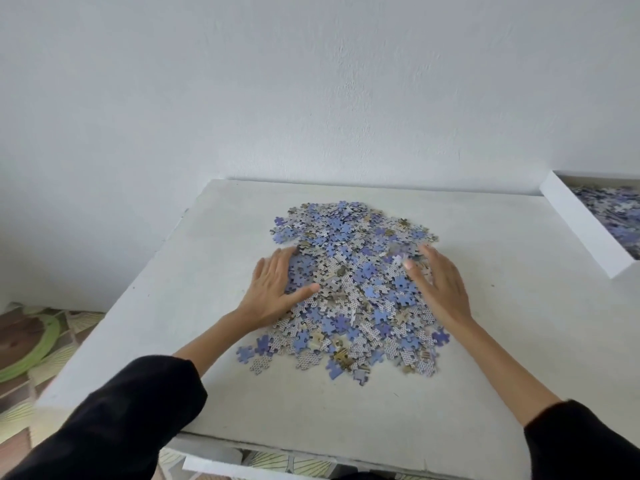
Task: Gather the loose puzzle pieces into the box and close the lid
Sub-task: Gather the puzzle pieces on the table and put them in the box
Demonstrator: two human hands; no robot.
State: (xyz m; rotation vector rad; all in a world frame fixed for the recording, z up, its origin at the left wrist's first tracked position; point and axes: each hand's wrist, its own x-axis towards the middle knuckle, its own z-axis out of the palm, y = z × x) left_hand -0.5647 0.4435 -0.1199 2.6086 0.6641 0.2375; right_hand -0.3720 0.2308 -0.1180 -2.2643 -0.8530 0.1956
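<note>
Head view: a heap of loose cardboard puzzle pieces (pixel 356 282), blue and lilac on the face and white-patterned on the back, is lying at the centre of the frame on a white flat-topped table (pixel 311 403). A few single pieces are sitting apart at the heap's lower left edge.

Left hand (pixel 273 289): reaching in from the lower left with the forearm extended and the palm facing down. The fingers are lying straight and close together along the heap's left flank. The thumb is splaying out to the right and resting on the pieces.

Right hand (pixel 440 289): reaching in from the lower right and resting against the heap's right flank. The fingers are running straight towards the top of the frame. The hand is blurring, so I cannot tell how closely the fingers are sitting together. Neither hand is pinching a piece.

Both black sleeves (pixel 114 420) are sitting pushed up, leaving the forearms bare.

A white rectangular cardboard box (pixel 581 223) is standing at the right edge of the frame, well apart from the heap, with no lid on it. More blue pieces (pixel 620 216) are lying inside it.

A plain white wall (pixel 311 81) is filling the upper frame. At lower left, a green ring (pixel 38 355) is lying on a patterned floor.
</note>
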